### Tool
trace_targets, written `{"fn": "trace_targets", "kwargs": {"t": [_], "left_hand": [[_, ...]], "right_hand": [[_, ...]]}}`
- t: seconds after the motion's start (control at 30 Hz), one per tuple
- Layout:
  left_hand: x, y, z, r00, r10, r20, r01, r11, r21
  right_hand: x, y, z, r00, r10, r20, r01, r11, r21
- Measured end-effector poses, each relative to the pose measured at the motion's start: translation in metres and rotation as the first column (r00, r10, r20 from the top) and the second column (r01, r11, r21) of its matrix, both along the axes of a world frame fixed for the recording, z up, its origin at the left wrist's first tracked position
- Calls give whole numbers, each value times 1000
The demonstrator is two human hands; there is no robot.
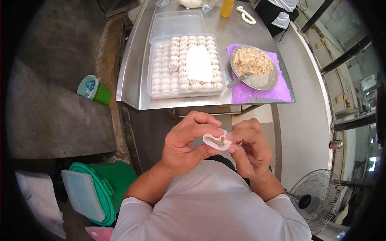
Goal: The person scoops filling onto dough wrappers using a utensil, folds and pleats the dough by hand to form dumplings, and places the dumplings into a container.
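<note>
Between my two hands, in front of my chest, is a round dumpling wrapper (215,143) with some filling showing inside its curved rim. My left hand (189,138) holds its left edge between thumb and fingers. At its right edge, the thumb and fingers of my right hand (250,146) pinch the dough together. Beyond my hands, rows of pleated dumplings (196,86) fill a clear plastic box (149,86), with a white stack, overexposed, lying on top of them. To its right a metal bowl (270,82) contains pale minced filling (251,60) and a spatula (240,79).
The bowl rests on a purple cloth (283,94) on the steel table (136,80). A yellow bottle (226,8) and a strip of dough (246,15) lie farther back. Left are green bins (120,176); right, a fan (315,193). Another person (281,16) stands behind the table.
</note>
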State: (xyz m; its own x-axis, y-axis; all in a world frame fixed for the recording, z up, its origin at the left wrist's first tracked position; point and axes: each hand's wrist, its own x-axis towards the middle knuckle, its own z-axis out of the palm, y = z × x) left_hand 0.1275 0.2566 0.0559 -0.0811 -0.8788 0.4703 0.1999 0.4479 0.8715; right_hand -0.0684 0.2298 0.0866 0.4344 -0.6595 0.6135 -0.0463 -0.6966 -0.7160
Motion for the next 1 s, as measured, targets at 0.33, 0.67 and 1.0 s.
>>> {"fn": "trace_targets", "kwargs": {"t": [0.33,0.67,1.0], "left_hand": [[-17,-4,-8,982,55,-178,-54,998,11],[-28,-22,-5,977,214,18,-211,972,-99],[-54,-49,1,936,347,62,-339,935,-108]], "right_hand": [[-4,-7,2,1000,-5,31,4,999,50],[-15,-29,-1,1000,9,9,-9,998,56],[-44,-66,1,996,86,3,-86,984,158]]}}
